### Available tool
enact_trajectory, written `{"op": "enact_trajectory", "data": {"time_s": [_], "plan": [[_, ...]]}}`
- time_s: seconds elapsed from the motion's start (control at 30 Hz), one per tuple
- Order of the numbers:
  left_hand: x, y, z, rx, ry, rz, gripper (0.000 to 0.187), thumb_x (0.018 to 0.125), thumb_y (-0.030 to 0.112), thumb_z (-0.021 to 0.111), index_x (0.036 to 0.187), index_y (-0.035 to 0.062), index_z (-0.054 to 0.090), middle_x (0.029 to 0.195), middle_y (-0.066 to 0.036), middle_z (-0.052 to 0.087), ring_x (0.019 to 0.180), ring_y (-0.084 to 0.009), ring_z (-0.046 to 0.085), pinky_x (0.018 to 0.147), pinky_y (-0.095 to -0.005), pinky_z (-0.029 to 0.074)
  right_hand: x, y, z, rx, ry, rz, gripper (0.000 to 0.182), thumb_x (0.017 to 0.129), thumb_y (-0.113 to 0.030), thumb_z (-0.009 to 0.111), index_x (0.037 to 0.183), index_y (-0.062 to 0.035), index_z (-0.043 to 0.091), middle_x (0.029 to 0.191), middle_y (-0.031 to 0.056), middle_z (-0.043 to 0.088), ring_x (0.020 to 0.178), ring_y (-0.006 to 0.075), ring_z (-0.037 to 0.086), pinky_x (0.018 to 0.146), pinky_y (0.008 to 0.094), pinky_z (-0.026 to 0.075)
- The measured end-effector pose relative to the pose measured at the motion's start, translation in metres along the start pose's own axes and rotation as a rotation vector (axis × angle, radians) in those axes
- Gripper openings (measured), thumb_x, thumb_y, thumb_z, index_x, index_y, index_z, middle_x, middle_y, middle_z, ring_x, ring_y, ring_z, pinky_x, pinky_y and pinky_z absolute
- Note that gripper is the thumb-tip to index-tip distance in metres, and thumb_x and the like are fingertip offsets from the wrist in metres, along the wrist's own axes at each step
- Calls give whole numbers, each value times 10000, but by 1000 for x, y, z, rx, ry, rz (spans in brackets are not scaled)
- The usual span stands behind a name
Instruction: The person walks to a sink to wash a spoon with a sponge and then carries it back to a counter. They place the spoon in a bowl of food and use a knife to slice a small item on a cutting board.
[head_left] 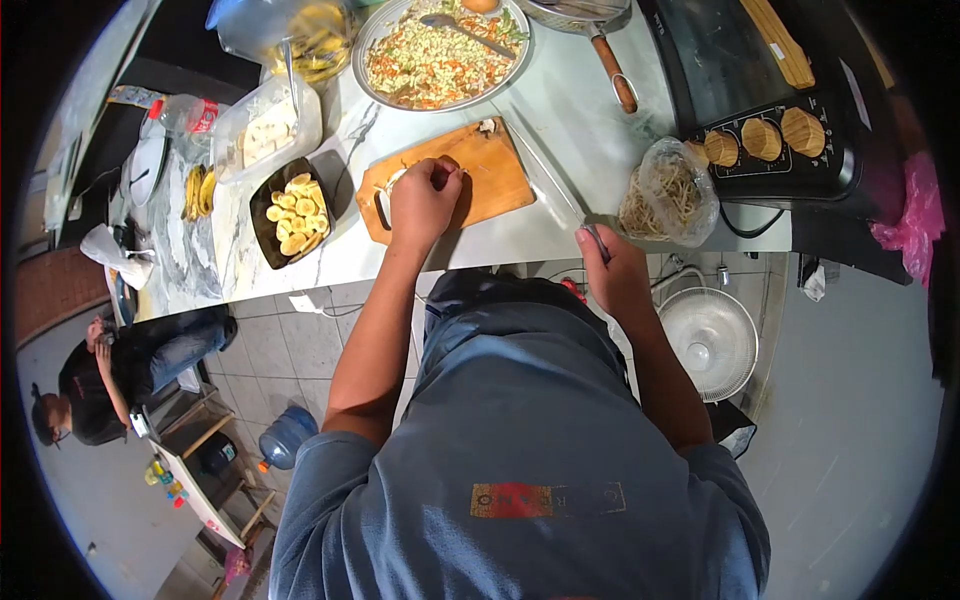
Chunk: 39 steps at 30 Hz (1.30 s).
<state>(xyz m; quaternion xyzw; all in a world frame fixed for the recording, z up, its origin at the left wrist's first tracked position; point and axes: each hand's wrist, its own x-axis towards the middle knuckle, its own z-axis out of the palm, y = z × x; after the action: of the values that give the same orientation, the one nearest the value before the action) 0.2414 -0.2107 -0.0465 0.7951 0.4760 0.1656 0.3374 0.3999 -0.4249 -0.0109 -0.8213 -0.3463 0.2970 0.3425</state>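
Note:
My left hand (425,200) is over the left part of a wooden cutting board (500,185), its fingers curled; what they hold, if anything, is hidden. Small pale pieces (392,180) lie beside it on the board. In my right hand (613,268) is the handle of a knife (545,170), whose long blade points up and left, past the board's right edge. A small pale and dark scrap (488,126) rests at the board's top edge. Left of the board stands a dark square bowl (297,218) of sliced yellow pieces.
Behind the board is a large tray of chopped food (440,60). A plastic container (265,135) stands at left. To the right are a bag of thin strands (670,195), a pan handle (612,75) and an oven (780,140). A person (100,385) is at far left.

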Motion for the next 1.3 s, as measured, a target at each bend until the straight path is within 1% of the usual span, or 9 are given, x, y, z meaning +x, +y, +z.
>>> {"op": "enact_trajectory", "data": {"time_s": [0.3, 0.43, 0.5, 0.6, 0.63, 0.7, 0.83, 1.07, 1.3], "plan": [[2, -7, -3, 45, -36, 141, 195, 814, 197, 704, 856, 13, 658, 762, -124, 662, 695, -217, 647, 672, -311, 500, 5, -6, -2, 27, -46, 40, 343, 934, -308, 540, 805, 10, 563, 594, 168, 532, 529, 309, 526, 536, 378, 396], [-1, -1, -6, 22, -93, 60, 195, 817, 195, 702, 856, 9, 658, 776, -134, 663, 714, -231, 650, 672, -314, 498, 10, -7, 3, 31, -25, -19, 324, 927, -284, 557, 799, 13, 563, 589, 179, 516, 518, 306, 516, 522, 373, 393], [-1, -1, -4, -31, -73, 41, 204, 800, 200, 699, 843, 5, 655, 768, -159, 637, 695, -280, 630, 667, -357, 497, 11, -7, 5, 70, 17, -58, 295, 943, -249, 552, 787, 1, 543, 550, 38, 353, 532, 105, 321, 496, 296, 309], [-2, 4, -9, -75, -34, 36, 223, 832, 204, 700, 849, -14, 654, 733, -96, 651, 653, -159, 604, 641, -283, 482, 13, -6, 6, 102, 7, -53, 294, 943, -250, 555, 788, 0, 550, 550, 27, 355, 536, 92, 327, 492, 291, 310], [0, 4, -10, -74, -30, 37, 223, 832, 204, 700, 849, -14, 654, 733, -96, 651, 653, -159, 604, 641, -283, 482, 14, -5, 6, 102, 7, -57, 294, 943, -250, 555, 788, 0, 550, 550, 27, 355, 536, 92, 327, 492, 291, 310], [5, 4, -13, -212, -12, -22, 215, 827, 183, 701, 858, -25, 655, 725, -113, 655, 634, -173, 615, 622, -290, 490, 16, -2, 5, 87, 1, -53, 310, 921, -274, 574, 805, 14, 578, 579, 177, 505, 491, 289, 490, 507, 365, 386], [33, 18, -33, -196, 4, 53, 213, 833, 180, 704, 871, -25, 662, 698, -52, 642, 610, -89, 565, 601, -254, 471, 13, 0, -1, 111, 8, 9, 311, 921, -279, 575, 812, 12, 577, 578, 171, 506, 497, 285, 490, 510, 363, 387], [139, 78, -22, -183, -97, 276, 202, 859, 190, 675, 896, -9, 676, 768, -17, 644, 689, -65, 543, 622, -230, 437, -1, 6, -11, 135, 58, 110, 303, 918, -281, 582, 833, 11, 579, 620, 186, 550, 525, 304, 527, 523, 366, 401], [255, 126, 37, -106, -83, 361, 308, 861, 284, 673, 968, -4, 698, 807, -93, 702, 719, -131, 629, 680, -274, 477, -10, -1, -19, 261, 98, 137, 269, 913, -273, 581, 865, -9, 602, 659, 174, 581, 563, 311, 566, 542, 360, 423]]}}
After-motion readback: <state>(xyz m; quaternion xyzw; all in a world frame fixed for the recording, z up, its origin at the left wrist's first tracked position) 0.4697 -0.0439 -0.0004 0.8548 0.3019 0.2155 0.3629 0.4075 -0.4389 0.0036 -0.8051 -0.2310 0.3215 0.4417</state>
